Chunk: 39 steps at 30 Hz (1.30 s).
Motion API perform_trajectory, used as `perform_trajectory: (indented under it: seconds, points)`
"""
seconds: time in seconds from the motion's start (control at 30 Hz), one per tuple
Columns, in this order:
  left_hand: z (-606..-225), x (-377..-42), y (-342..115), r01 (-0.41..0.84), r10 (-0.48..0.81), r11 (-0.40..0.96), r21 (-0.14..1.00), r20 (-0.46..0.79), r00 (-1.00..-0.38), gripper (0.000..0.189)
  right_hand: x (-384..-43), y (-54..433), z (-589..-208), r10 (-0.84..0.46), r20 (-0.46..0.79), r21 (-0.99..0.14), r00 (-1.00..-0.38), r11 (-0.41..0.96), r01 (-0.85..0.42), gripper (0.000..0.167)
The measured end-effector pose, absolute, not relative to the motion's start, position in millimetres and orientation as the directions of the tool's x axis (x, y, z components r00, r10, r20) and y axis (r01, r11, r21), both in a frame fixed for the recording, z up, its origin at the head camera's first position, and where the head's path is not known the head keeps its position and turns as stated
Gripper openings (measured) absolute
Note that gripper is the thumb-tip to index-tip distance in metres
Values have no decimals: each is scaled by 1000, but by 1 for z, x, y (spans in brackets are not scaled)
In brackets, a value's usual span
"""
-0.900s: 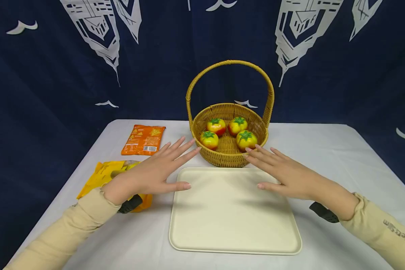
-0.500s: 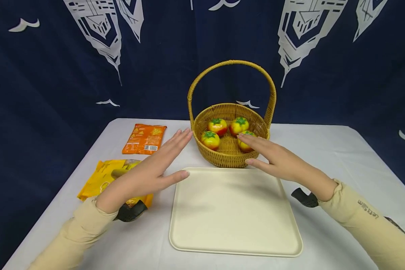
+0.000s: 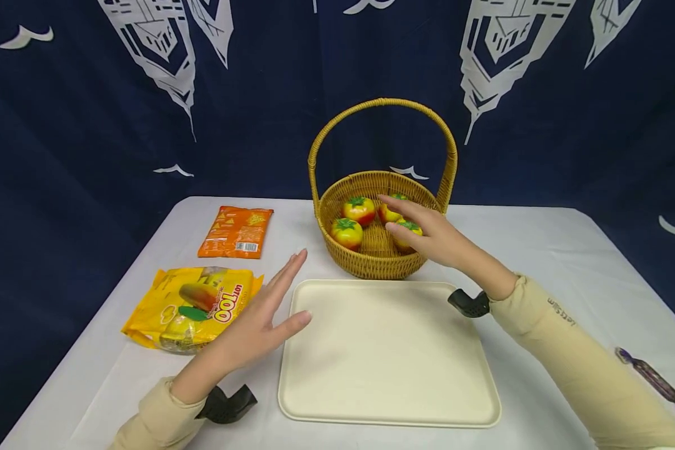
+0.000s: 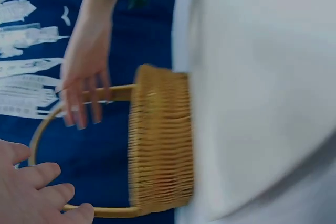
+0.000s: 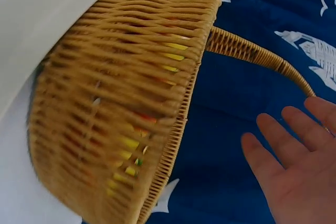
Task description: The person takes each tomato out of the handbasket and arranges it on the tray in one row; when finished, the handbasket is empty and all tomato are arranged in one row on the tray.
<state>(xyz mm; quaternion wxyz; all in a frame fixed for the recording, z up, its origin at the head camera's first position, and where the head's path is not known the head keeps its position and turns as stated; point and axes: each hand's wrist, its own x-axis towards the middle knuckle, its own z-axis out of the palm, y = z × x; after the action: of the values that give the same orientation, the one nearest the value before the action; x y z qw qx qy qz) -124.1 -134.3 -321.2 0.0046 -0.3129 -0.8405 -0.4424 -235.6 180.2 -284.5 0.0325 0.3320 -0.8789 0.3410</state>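
Note:
In the head view my right hand (image 3: pixel 435 236) hovers over the right side of a wicker basket (image 3: pixel 365 265) with a tall arched handle. Its fingers are extended and hold nothing, and they partly cover two of the fruits. Several yellow-and-red fruits with green leafy tops, such as this front-left fruit (image 3: pixel 347 234), lie inside. The right wrist view shows the spread fingers (image 5: pixel 278 145) beside the basket's rim. My left hand (image 3: pixel 250 334) is held between a yellow snack bag (image 3: pixel 185 312) and the left edge of a cream tray (image 3: pixel 388 356), fingers straight, nothing in them.
An orange packet (image 3: pixel 236 232) lies on the white tablecloth (image 3: pixel 540 262) behind the yellow bag. A candy in a dark twisted wrapper (image 3: pixel 655 381) lies at the right, beside the right forearm. A dark blue curtain (image 3: pixel 275 125) hangs behind the table.
My right hand has moved forward and left, from over the tray's back right to over the basket. The left hand has drawn back toward me, uncovering the yellow bag. The dark-wrapped candy has come into fuller view.

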Motion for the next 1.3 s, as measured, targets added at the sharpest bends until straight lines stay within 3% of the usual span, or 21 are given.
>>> perform_trajectory:
  seconds: [0.23, 0.43, 0.6, 0.83, 1.3]
  points:
    - [-367, -112, -136, 448, 550, 307, 839, 227, -803, 73, -260, 168, -281, -513, 306, -729, -802, 415, -544, 49]
    - [-390, -109, -141, 336, 511, 341, 878, 127, -850, 74, -277, 160, -282, -449, 282, -869, -848, 255, -424, 45]
    - [-402, -112, -144, 298, 507, 362, 883, 82, -858, 86, -285, 151, -285, -386, 217, -933, -897, 189, -307, 45]
    - [-408, -109, -149, 329, 511, 404, 853, 88, -855, 103, -292, 137, -298, -334, 116, -980, -936, 118, -163, 44]
    - [-413, -104, -165, 466, 609, 489, 738, 94, -788, 105, -300, 121, -329, -351, 17, -988, -936, 136, -69, 38]
